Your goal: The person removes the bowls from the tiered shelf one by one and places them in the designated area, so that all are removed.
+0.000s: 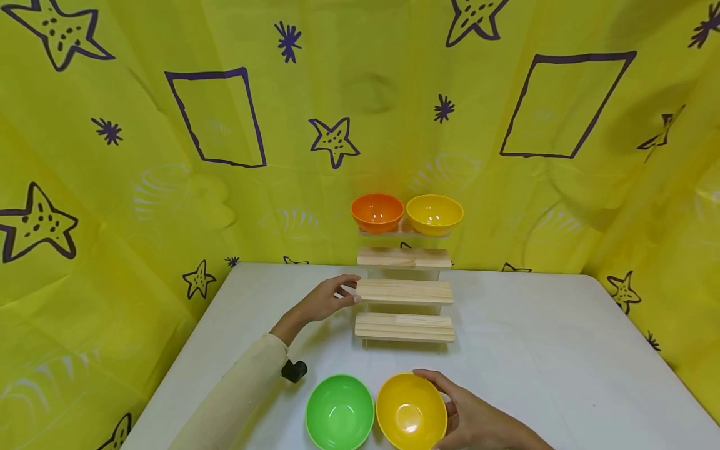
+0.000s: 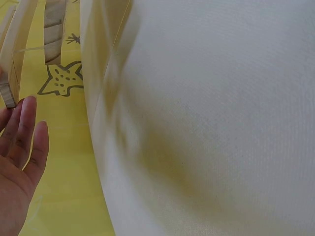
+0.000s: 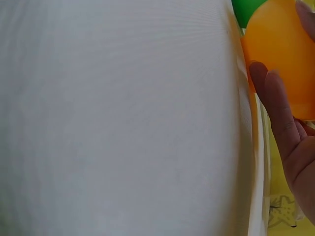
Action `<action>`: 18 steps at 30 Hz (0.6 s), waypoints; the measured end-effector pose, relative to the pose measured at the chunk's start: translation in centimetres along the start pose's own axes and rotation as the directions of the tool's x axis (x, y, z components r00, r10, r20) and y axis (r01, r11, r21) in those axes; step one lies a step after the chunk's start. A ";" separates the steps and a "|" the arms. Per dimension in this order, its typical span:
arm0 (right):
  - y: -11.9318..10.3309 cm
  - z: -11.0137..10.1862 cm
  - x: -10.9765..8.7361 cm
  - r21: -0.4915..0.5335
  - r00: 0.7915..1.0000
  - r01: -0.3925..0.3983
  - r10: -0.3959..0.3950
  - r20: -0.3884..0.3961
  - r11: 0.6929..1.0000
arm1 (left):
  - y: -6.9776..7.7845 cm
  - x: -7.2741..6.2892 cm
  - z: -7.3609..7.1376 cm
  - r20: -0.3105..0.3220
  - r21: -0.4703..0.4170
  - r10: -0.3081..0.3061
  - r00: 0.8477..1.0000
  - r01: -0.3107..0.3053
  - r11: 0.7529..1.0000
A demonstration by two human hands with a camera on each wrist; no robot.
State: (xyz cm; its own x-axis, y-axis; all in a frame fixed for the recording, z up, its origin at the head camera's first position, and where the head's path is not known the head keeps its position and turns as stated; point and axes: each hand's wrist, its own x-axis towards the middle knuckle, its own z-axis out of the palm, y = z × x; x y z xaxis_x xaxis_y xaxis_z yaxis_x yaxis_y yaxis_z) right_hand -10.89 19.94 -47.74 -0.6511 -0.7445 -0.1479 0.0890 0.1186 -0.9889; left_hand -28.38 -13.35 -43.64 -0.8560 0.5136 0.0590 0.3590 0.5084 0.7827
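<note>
Yellow bowl [image 1: 409, 409] pinched in my right grip [image 1: 472, 415], green bowl [image 1: 340, 412] just beside it, my left grip [image 1: 323, 301] spread, touching the stand [image 1: 404, 291]

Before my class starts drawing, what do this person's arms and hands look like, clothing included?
The left sleeve is plain and cream, ending at the wrist, with a small black object beside it. The left hand and right hand are bare, no gloves or rings showing. No right sleeve is in view.

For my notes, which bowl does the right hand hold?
The yellow bowl beside the green bowl; the right hand grips it; no other bowl is touched.
</note>
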 end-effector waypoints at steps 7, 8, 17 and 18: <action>0.1 -0.1 0.0 0.021 1.000 0.010 -0.010 0.012 1.000 | 0.0 0.0 0.0 0.001 -0.001 0.002 1.000 -0.002 1.000; 0.1 -0.1 0.0 0.029 1.000 0.010 -0.010 0.015 1.000 | 0.0 0.0 0.0 0.001 0.000 0.003 1.000 -0.003 1.000; 0.1 -0.1 -0.2 0.018 0.999 -0.035 0.035 -0.005 0.999 | 0.0 0.0 0.1 0.003 -0.001 0.011 1.000 -0.011 1.000; 0.0 -0.1 -0.2 0.021 0.999 -0.049 0.050 -0.008 0.999 | -0.1 0.0 0.1 0.003 -0.001 0.012 1.000 -0.012 1.000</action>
State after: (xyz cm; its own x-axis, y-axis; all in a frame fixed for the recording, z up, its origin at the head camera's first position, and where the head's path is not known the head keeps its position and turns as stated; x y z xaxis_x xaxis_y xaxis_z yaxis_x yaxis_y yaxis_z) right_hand -10.84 20.19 -47.73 -0.6521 -0.7322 -0.1967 0.1369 0.1414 -0.9804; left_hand -28.35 -13.34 -43.73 -0.8505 0.5218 0.0663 0.3686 0.5013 0.7828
